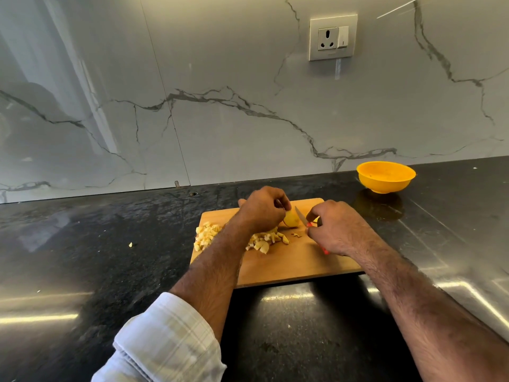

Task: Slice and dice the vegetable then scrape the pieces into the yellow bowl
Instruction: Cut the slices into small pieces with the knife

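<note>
A wooden cutting board (289,264) lies on the dark counter. My left hand (261,209) grips a pale yellow piece of vegetable (292,219) near the board's far edge. My right hand (338,227) holds a small knife with a red handle (325,250); its blade (301,215) points toward the vegetable and lies just to its right. Diced pieces (205,235) are heaped at the board's left, and more diced pieces (267,241) lie by my left wrist. The yellow bowl (385,176) stands at the back right, apart from the board.
The marble backsplash (192,119) rises behind the counter, with a wall socket (333,37) above. One stray vegetable bit (130,245) lies on the counter left of the board. Shiny counter (454,230) stretches to the right.
</note>
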### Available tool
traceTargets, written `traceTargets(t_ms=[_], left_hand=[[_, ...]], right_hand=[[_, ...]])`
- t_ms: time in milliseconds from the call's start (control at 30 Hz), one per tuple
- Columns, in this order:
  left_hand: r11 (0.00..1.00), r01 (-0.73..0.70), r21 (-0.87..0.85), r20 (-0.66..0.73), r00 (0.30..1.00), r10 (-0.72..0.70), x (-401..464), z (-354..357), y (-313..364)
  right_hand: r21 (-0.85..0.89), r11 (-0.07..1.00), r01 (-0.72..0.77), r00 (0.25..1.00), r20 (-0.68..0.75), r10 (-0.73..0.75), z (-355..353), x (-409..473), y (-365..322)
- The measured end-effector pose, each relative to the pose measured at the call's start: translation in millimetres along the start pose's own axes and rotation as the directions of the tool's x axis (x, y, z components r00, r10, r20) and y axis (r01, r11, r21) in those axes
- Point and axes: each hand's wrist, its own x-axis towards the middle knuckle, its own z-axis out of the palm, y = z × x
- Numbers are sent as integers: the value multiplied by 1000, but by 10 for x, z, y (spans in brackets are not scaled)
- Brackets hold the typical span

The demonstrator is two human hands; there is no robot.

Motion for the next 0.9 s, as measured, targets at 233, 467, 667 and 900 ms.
traceTargets(t_ms=[233,467,667,900], left_hand=[[923,-44,381,-121,988,97,-35,18,50],[904,-80,420,69,996,56,-36,42,110],[896,-97,434,63,995,77,-29,57,87],[866,-110,489,107,992,65,-24,45,124]], right_hand=[[-29,999,-46,995,83,48,12,19,2],[-54,996,-72,995,65,75,-15,30,13],[-89,996,-5,996,93,13,-29,10,-21],[-88,995,50,998,39,-47,-61,-20,-75]])
